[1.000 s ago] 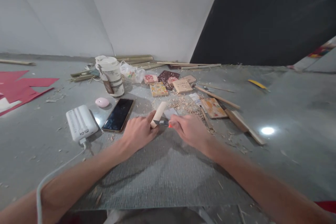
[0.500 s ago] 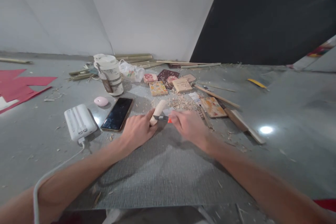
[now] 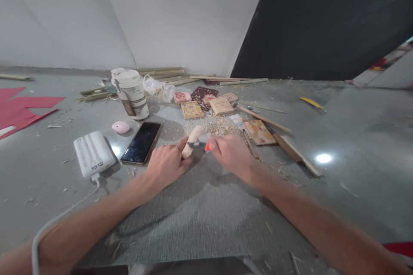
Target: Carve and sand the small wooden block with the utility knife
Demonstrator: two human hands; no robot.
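My left hand (image 3: 169, 160) is closed around a short, pale piece of wood (image 3: 195, 134) that slants up and away. In my right hand (image 3: 232, 154) is a knife (image 3: 207, 147) with a bit of orange showing; the fingers cover most of its handle. Its blade lies across the wood, touching it close to my left thumb. Just beyond the hands, wood shavings (image 3: 222, 126) are heaped on the grey table (image 3: 200, 223).
To the left are a phone (image 3: 142, 142), a white power bank (image 3: 94, 153) with a cable, a pink egg-shaped case (image 3: 121, 127) and a lidded cup (image 3: 131, 94). Patterned square blocks (image 3: 192, 110) lie behind the shavings. Wood strips (image 3: 298, 154) and a yellow tool (image 3: 311, 103) are on the right.
The whole view has shifted slightly, so things appear a little further left. Both hands keep their grips, and the blade still rests across the wood.
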